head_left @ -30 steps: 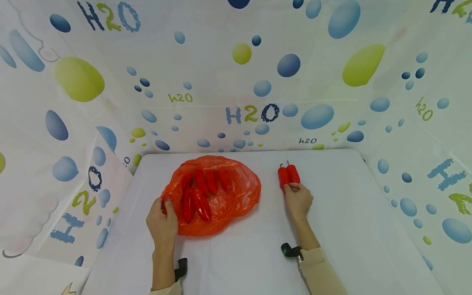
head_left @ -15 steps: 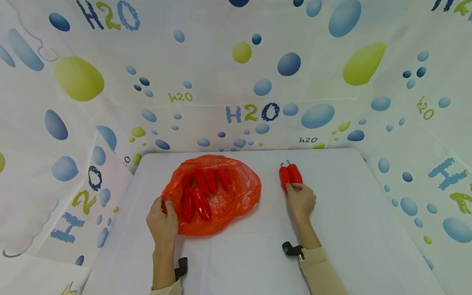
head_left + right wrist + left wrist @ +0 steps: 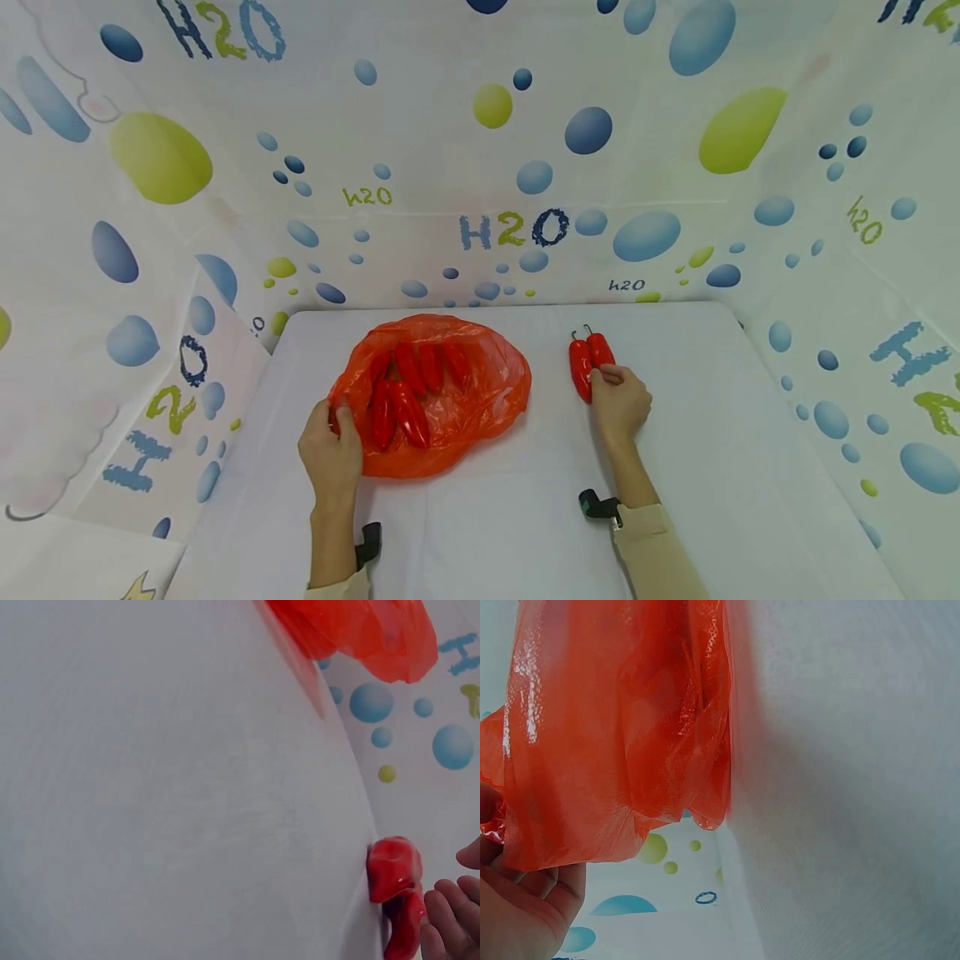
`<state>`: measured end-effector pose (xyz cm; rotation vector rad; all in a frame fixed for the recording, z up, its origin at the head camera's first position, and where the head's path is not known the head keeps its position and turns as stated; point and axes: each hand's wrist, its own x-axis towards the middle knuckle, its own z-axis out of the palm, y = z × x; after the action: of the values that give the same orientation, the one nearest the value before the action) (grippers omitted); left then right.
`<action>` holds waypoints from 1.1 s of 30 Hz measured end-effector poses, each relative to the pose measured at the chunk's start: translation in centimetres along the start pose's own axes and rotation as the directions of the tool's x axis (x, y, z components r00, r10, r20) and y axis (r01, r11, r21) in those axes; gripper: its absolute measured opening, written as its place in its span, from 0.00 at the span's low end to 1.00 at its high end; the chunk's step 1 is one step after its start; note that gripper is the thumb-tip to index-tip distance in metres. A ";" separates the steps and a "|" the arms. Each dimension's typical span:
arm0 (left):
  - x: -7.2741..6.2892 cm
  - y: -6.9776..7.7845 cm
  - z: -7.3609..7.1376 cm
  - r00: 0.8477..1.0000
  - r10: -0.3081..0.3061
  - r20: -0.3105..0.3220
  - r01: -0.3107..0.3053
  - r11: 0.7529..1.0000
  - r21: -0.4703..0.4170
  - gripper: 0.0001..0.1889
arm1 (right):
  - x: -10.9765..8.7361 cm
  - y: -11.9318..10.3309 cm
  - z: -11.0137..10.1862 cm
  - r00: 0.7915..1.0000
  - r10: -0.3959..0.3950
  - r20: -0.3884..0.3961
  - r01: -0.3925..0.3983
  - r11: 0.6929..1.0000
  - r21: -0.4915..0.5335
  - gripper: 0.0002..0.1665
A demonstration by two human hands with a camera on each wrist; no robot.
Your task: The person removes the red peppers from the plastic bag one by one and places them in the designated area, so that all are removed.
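An orange-red plastic bag (image 3: 495, 417) lies spread on the table with its mouth open, several shiny red chili peppers (image 3: 411, 415) inside. My left hand (image 3: 330, 458) holds the bag's left rim, thumb on the inner side; in the left wrist view the fingers (image 3: 544, 889) are behind the film. Two more red chili peppers (image 3: 581, 371) lie side by side, right of the bag. My right hand (image 3: 621, 408) is at their lower ends and hides part of the right one. In the right wrist view its fingers (image 3: 446, 922) are beside the peppers, thumb apart, nothing between them.
The table (image 3: 465, 542) has a white cover. Around it hangs a white sheet (image 3: 420, 108) printed with blue and green drops and H2O lettering. A small black camera sits on each wrist, the right one (image 3: 597, 505) just ahead of a beige sleeve (image 3: 652, 542).
My right hand has moved slightly to the right and its fingertips have come off the left pepper. The two peppers have shifted a little rightward. The left hand and bag stay put.
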<state>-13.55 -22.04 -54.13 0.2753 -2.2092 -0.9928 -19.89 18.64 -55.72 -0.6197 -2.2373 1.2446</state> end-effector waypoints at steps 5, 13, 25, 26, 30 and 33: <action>0.0 0.0 0.0 1.000 0.000 -0.004 0.000 1.000 -0.005 0.12 | -0.1 -0.7 0.0 0.999 -0.037 0.005 0.037 0.999 0.038 0.10; 0.0 0.1 0.1 1.000 0.022 -0.020 -0.022 1.000 -0.012 0.10 | 0.0 -2.0 0.6 0.995 -0.097 0.017 0.095 0.991 0.092 0.07; 0.0 0.5 0.3 0.998 0.057 -0.039 -0.058 0.998 -0.013 0.08 | -1.4 -4.8 0.9 0.947 -0.309 0.087 0.290 0.940 0.178 0.08; 0.0 0.5 0.2 0.998 0.058 -0.040 -0.058 0.998 -0.011 0.08 | -1.7 -5.0 0.9 0.939 -0.330 0.099 0.308 0.932 0.191 0.08; 0.0 0.5 0.1 0.997 0.058 -0.045 -0.058 0.998 -0.006 0.09 | -3.0 -6.3 1.2 0.902 -0.405 0.151 0.366 0.902 0.230 0.09; 0.0 0.5 0.0 0.998 0.056 -0.043 -0.056 0.998 0.000 0.09 | -4.0 -7.0 1.7 0.882 -0.432 0.190 0.376 0.886 0.271 0.09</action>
<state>-13.51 -21.71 -53.75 0.2312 -2.1660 -0.9496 -18.92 11.80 -51.24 0.1028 -2.2147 1.3782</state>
